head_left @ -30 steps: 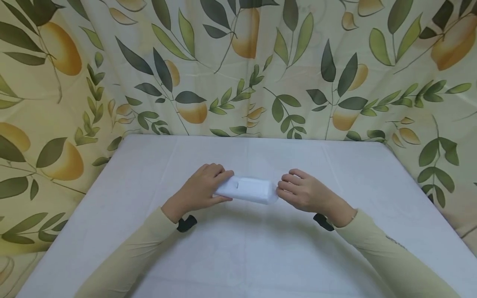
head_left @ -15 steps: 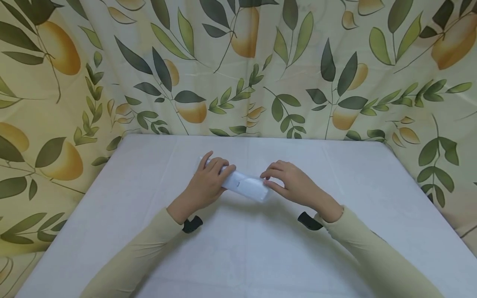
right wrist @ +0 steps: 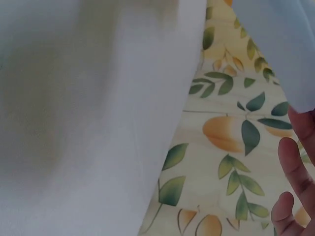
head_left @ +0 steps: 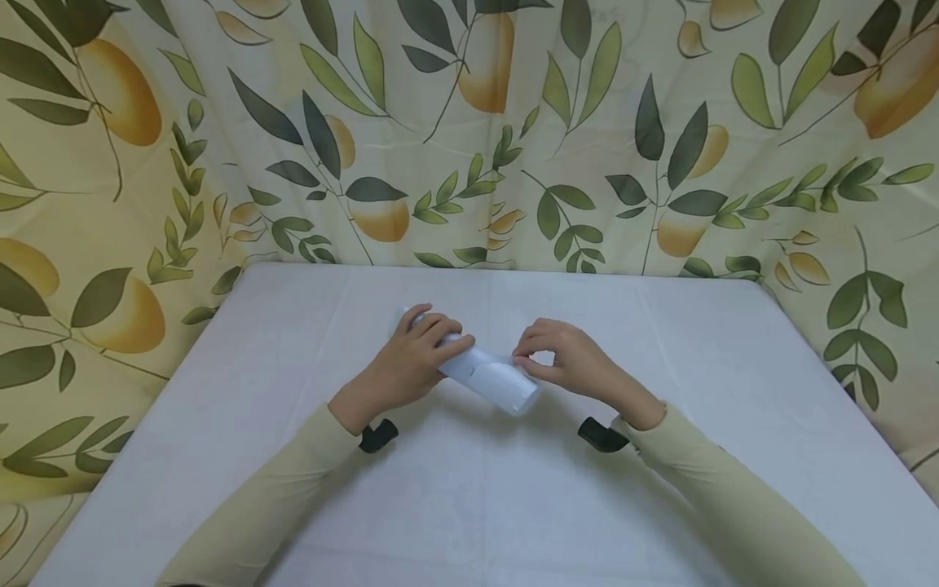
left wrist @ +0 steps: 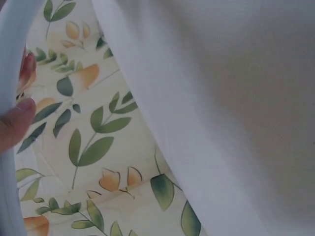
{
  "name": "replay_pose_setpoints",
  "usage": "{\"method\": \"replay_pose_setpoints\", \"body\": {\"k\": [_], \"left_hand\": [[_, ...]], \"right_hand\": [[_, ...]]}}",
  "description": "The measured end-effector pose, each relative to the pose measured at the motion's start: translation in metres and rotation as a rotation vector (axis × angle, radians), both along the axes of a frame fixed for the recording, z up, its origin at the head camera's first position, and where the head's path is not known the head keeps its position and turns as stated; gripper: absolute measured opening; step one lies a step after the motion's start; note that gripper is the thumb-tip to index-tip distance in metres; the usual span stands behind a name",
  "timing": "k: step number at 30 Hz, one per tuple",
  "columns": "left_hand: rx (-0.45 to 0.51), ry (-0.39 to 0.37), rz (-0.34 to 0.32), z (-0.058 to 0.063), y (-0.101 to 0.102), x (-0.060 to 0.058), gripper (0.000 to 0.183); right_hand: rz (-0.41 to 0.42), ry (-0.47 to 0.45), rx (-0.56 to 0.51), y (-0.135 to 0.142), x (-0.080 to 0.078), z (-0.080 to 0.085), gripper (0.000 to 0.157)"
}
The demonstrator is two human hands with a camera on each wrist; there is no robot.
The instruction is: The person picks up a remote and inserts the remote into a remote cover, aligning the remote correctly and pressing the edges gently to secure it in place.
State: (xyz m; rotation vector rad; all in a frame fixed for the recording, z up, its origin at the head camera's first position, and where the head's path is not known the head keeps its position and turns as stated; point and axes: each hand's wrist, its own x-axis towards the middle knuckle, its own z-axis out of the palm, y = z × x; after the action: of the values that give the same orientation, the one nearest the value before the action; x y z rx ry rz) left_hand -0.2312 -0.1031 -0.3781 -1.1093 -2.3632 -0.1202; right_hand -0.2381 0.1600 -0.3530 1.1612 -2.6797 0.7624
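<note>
At the bottom of the head view, 2 pale yellow sleeves rise from the lower corners toward the middle of the frame, each with a black wrist mount beneath it. They meet over a table draped in white cloth, which fills the lower half of the picture.

Just above centre lies a white, roll-shaped object, angled from upper left down to lower right, its round end facing the camera. The left hand wraps its curled fingers over the upper-left end, likely steadying it against the cloth. The right hand sits at the lower-right end, fingers bent and fingertips pinching the object's upper edge, as if working at that end while the other hand anchors it. Whether the object touches the table along its whole length I cannot tell.

The 2 wrist views show mostly white cloth, fingertips and print.

Behind the table, filling the upper half, hangs a curtain printed with green leaves and orange fruit.
</note>
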Motion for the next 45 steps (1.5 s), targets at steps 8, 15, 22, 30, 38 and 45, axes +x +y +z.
{"method": "replay_pose_setpoints", "body": {"k": [8, 15, 22, 30, 38, 45], "left_hand": [[0.003, 0.012, -0.073, 0.002, -0.003, -0.006, 0.052], [0.006, -0.098, -0.077, 0.002, -0.004, -0.012, 0.045], [-0.027, -0.097, -0.030, 0.002, -0.005, -0.015, 0.049], [-0.019, 0.149, 0.071, -0.008, 0.001, -0.009, 0.043], [-0.036, 0.341, 0.131, -0.004, 0.006, -0.001, 0.037], [-0.039, 0.213, 0.147, -0.005, 0.011, 0.002, 0.024]], "right_hand": [[0.041, -0.013, -0.082, 0.000, 0.004, 0.001, 0.006], [0.283, 0.508, -0.043, -0.001, 0.010, -0.012, 0.023], [0.158, 0.363, -0.058, -0.002, 0.013, -0.013, 0.018], [-0.004, -0.008, 0.046, -0.001, 0.012, -0.010, 0.017], [-0.048, 0.337, -0.017, -0.002, 0.006, -0.009, 0.012], [-0.011, 0.571, -0.113, 0.000, 0.000, -0.013, 0.020]]}}
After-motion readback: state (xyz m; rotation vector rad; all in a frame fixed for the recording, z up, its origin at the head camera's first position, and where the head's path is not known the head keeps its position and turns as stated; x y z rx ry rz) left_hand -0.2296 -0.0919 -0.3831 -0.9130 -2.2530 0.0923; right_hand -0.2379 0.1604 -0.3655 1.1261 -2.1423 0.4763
